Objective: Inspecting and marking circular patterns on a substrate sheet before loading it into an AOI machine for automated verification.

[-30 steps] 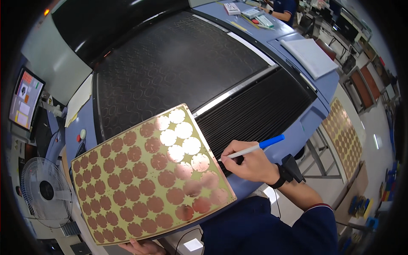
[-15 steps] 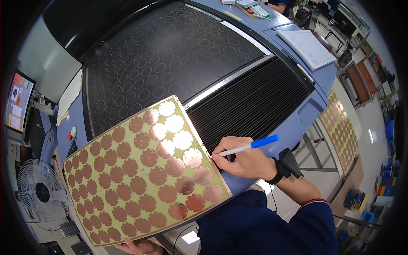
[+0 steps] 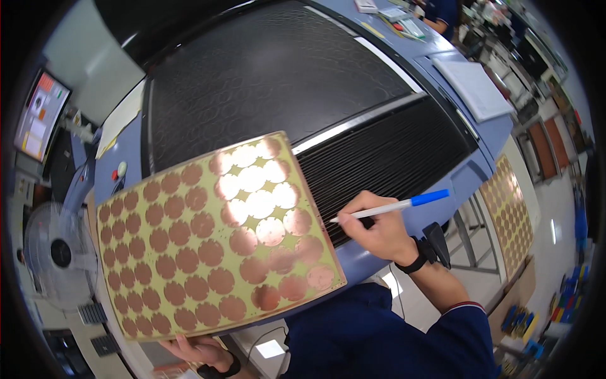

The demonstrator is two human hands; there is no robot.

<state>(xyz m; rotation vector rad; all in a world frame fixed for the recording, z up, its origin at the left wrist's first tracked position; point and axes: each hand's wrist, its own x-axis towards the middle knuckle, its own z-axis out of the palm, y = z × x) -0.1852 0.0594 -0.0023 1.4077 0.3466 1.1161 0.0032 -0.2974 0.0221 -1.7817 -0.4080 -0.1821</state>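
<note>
A yellow-green circuit board panel (image 3: 148, 252) with rows of round copper discs lies tilted over the front of the machine. My left hand (image 3: 201, 351) grips its lower edge, fingers partly hidden beneath. In my right hand (image 3: 379, 228) is a white pen (image 3: 386, 208) with a blue cap on its rear end. The pen's tip points at the panel's right edge, a small gap from it. Bright glare covers the discs at the panel's upper right.
Behind the panel are the machine's black bed (image 3: 271, 76) and ribbed black section (image 3: 385, 158). A stack of paper (image 3: 473, 90) lies on its blue right side. Another copper-disc panel (image 3: 508, 215) stands at right. A fan (image 3: 61, 254) and monitor (image 3: 42, 117) are at left. A co-worker (image 3: 440, 16) is at the far right.
The pen and my right hand have drawn slightly away from the panel's right edge. The panel's lower left has risen in view, showing more of my left hand. The whole view has shifted.
</note>
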